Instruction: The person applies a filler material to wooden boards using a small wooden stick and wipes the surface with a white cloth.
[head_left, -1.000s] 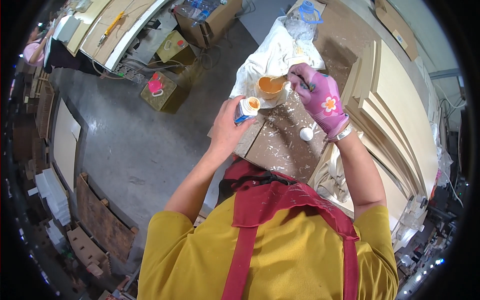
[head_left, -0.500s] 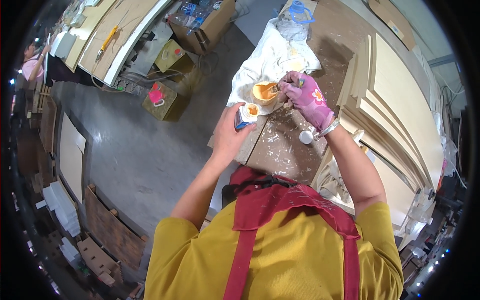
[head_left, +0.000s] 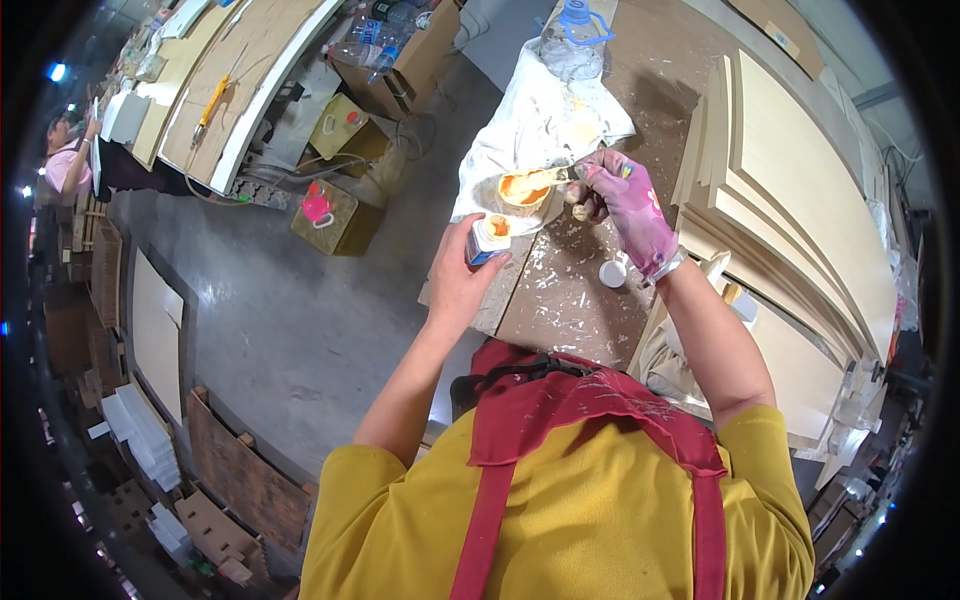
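My bare left hand (head_left: 462, 270) is wrapped round a small blue-and-white bottle (head_left: 487, 242), held upright with orange paste at its open mouth. Just beyond it, a small round bowl (head_left: 503, 198) with orange and cream paste rests on a crumpled white cloth (head_left: 510, 128). My right hand (head_left: 628, 205), in a pink-purple glove, is closed on a small spatula (head_left: 552, 177). The spatula's pale, paste-smeared end reaches over the bowl. Below the gloved hand, a white cap (head_left: 612, 273) lies on the brown, paint-flecked bench (head_left: 560, 310).
A clear jug with a blue lid (head_left: 574, 50) stands at the cloth's far end. Stacked pale panels (head_left: 800, 190) lean along the right. Left on the floor are metal cans (head_left: 340, 222) and a carton of bottles (head_left: 415, 65). Another person (head_left: 65, 160) is at far left.
The right hand has drawn back slightly right, and the spatula now shows more of its length, with its end lifted at the bowl. The left hand still holds the bottle.
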